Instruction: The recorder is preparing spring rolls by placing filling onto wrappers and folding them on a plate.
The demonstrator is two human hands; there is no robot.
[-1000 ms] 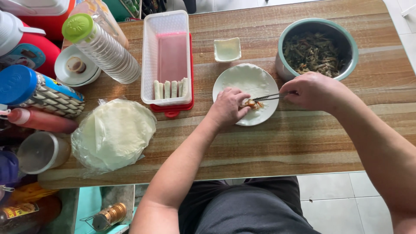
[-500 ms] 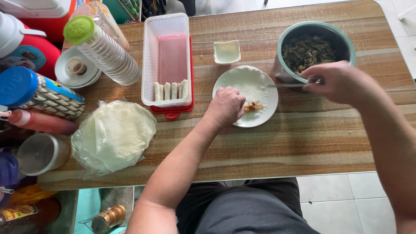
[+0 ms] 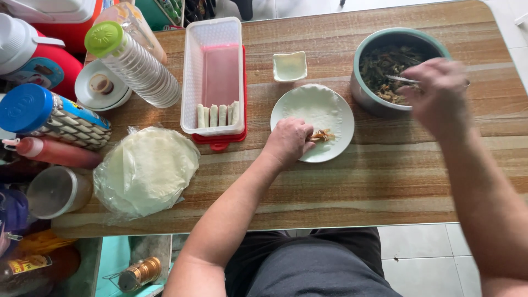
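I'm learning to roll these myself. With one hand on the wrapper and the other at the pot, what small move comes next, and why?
Probably lift a forkful from the pot. The right hand holds a utensil over the dark filling, while the left hand steadies the wrapper, which carries only a small pinch of filling.

bare tabletop [image 3: 385, 181] near edge, containers [image 3: 132, 66] crowding left
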